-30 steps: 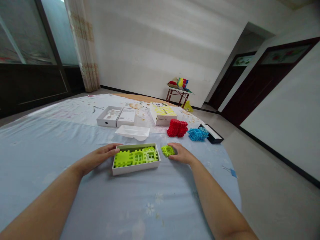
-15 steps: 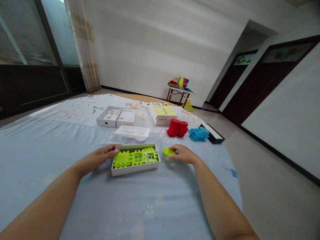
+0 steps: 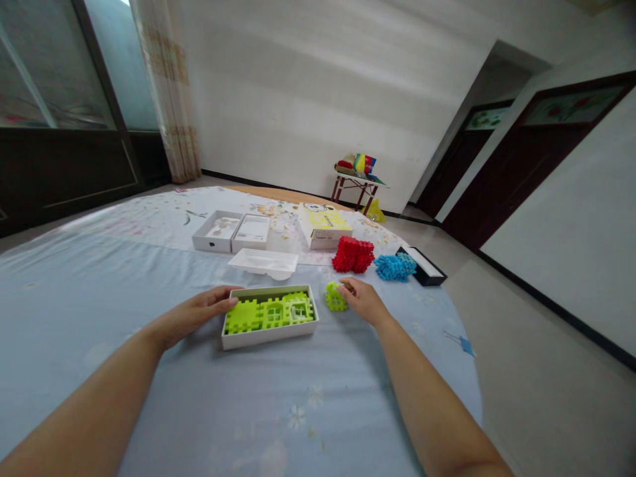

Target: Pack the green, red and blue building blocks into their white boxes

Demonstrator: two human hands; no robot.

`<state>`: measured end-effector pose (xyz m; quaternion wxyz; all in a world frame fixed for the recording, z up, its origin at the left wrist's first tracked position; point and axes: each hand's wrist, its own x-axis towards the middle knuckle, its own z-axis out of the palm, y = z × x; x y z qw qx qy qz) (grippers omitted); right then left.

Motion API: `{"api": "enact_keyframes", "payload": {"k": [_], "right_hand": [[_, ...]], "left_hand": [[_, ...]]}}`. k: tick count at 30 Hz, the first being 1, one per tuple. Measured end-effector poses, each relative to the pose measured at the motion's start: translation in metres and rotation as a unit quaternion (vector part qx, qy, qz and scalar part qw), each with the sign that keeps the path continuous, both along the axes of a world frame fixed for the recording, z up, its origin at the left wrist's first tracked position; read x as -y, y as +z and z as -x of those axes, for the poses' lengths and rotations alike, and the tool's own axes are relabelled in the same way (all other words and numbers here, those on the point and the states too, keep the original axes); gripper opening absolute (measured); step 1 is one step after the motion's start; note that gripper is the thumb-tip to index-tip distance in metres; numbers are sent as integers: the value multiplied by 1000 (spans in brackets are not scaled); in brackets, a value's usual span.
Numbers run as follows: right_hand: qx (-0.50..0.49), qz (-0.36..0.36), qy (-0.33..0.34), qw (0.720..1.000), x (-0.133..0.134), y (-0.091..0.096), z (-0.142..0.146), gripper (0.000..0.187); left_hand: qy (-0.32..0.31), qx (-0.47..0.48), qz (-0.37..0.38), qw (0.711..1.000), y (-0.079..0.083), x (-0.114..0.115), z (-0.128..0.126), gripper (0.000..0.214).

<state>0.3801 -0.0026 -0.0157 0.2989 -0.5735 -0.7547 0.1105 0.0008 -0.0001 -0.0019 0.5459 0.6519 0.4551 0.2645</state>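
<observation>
Head view, seen as from beside the person: a small green block stands on the blue sheet, just off the short end of a shallow white box, at about 3 o'clock from it. The right hand has it by its far edge, the fingers pinched onto the toothed rim. It looks like light, stiff moulded plastic with notched sides, not fragile. The notches give a sure hold, so the edges seem the better place to take it than the flat faces.

More flat green pieces lie side by side in the box. The left hand lies at the box's 9 o'clock, fingers loose and spread, the tips touching its end wall and gripping nothing.

At 12 o'clock from the box sits a white tray, with two open white cartons and a yellow carton beyond. Toward 1 and 2 o'clock are a red block heap, a blue block heap and a black case.
</observation>
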Motion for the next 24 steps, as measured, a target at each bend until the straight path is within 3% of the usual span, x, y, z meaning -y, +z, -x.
{"api": "enact_keyframes", "payload": {"k": [6,9,12,15,19,24], "right_hand": [[62,-47,-30,997,1,-1,2,32],[46,-65,-51,996,0,1,2,32],[-4,-100,-42,994,1,14,14,34],[-50,-133,9,990,4,38,42,34],[-39,-138,119,983,4,62,94,31],[79,-92,203,972,-2,59,145,30]], "left_hand": [[5,-28,-18,999,3,2,-1,56],[34,-25,-28,999,0,1,0,54],[48,22,-1,999,-8,-2,2,57],[54,65,16,996,-14,-5,2,59],[49,100,26,993,-15,-6,1,59],[50,116,27,992,-15,-6,1,61]]}}
